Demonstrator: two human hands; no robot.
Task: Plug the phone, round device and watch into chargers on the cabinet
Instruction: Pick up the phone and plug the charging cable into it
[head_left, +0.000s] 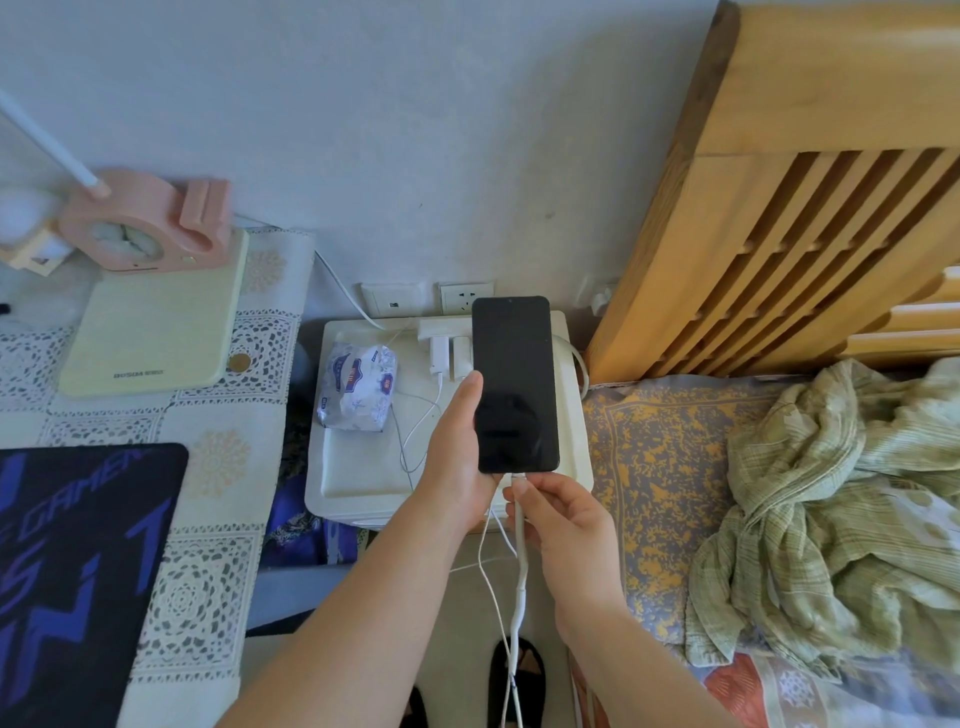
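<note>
Phone (514, 384) held upright over the white cabinet (358, 478), dark screen facing up, gripped along its left edge by the left hand (454, 447), thumb lying up the side and the fingers hidden behind it. Right hand (563, 514) sits just below the phone's bottom edge, thumb and fingers pinched together on the plug end of a white charging cable (519, 566), with the connector tip touching the port at the bottom of the phone. That cable trails down between the forearms toward the floor. On the cabinet top behind the phone, white charger plugs (444, 353) sit in a power strip, and a crumpled tissue packet (358, 387) lies to the left, clear of both hands.
</note>
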